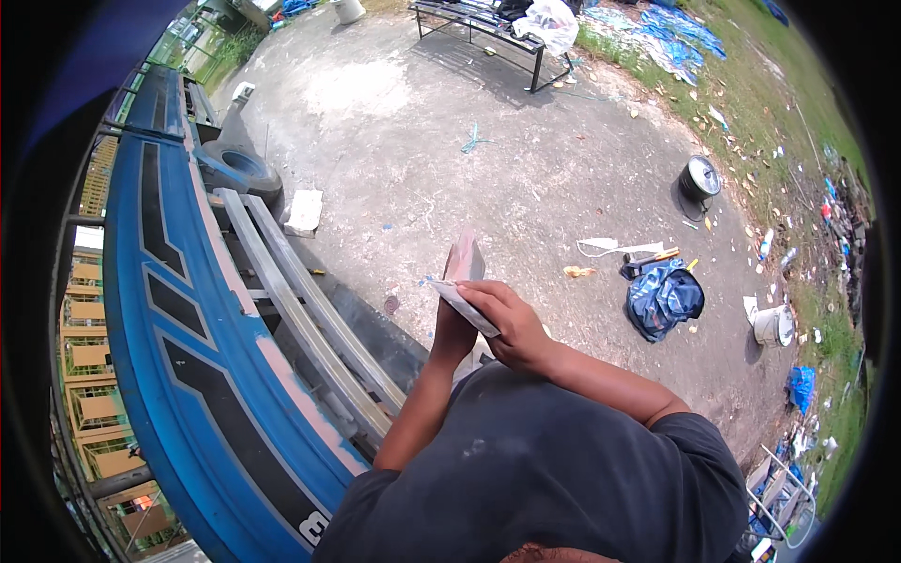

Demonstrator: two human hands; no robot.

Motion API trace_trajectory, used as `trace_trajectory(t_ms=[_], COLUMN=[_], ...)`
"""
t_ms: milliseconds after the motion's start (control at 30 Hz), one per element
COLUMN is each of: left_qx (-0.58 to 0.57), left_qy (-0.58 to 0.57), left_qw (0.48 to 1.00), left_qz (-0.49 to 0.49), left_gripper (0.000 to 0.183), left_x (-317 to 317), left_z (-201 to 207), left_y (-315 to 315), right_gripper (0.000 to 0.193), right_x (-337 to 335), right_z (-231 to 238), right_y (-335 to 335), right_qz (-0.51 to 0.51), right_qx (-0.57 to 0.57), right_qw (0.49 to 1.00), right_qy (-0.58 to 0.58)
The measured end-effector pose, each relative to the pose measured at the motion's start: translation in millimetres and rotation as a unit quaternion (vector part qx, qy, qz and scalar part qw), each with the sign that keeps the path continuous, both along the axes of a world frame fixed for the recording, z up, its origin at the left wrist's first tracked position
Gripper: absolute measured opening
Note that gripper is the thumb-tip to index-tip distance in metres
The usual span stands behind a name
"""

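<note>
In front of my chest, both hands are together at a worn, folded pinkish-grey sheet (469,257), which looks like sandpaper. My right hand (510,324) grips a pale folded part of it, its fingers bent over the top and the thumb side toward my body. My left hand (454,330) supports it from the left; most of its fingers are hidden behind the sheet. To my left runs a long blue metal vehicle panel (221,328) with black stripes and a pinkish strip along its edge. Neither hand touches the panel.
Grey metal rails (305,291) run beside the panel, near a tyre (265,178). On the concrete ground lie a dark blue bag (664,300), a black bucket (699,180) and a white bucket (773,326). A metal bench (474,28) stands far ahead. Litter lines the grass at right.
</note>
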State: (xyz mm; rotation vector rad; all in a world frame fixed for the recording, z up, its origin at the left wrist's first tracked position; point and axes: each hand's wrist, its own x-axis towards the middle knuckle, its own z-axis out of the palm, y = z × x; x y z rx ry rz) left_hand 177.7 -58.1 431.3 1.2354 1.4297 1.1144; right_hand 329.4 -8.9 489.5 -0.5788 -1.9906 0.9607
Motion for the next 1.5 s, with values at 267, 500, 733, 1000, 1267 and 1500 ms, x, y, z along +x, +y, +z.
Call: trace_trajectory(t_ms=[267, 500, 733, 1000, 1267, 1500], left_qx=[0.018, 0.008, -0.065, -0.058, -0.012, 0.059], left_qy=[0.010, -0.124, -0.445, -0.480, -0.274, -0.177], left_qw=[0.999, 0.992, 0.877, 0.861, 0.939, 0.980], left_qz=[0.028, 0.003, 0.168, 0.156, 0.208, 0.067], left_gripper=[0.061, 0.050, 0.049, 0.041, 0.045, 0.054], left_x=[-3.9, 2.1, -13.9, -31.0, -18.0, 18.9], left_z=[7.1, 47.7, 58.1, 61.3, 16.9, 2.8], left_y=[-10.3, -31.4, -28.9, -20.7, -21.5, -14.1], right_gripper=[0.040, 0.021, 0.032, 0.041, 0.032, 0.032], right_x=[-1.9, 5.7, 39.4, 47.8, 41.2, 11.1], right_z=[-2.3, -21.4, -6.4, 5.4, -6.6, -9.7], right_y=[-6.4, 54.9, 40.9, 13.7, 5.9, -3.5], right_qz=[0.020, -0.063, -0.050, 0.058, 0.044, 0.027], right_qx=[0.029, -0.185, -0.086, 0.041, -0.413, -0.207], right_qw=[0.999, 0.978, 0.986, 0.995, 0.891, 0.966], right_qy=[-0.004, 0.075, 0.130, 0.072, 0.181, 0.149])
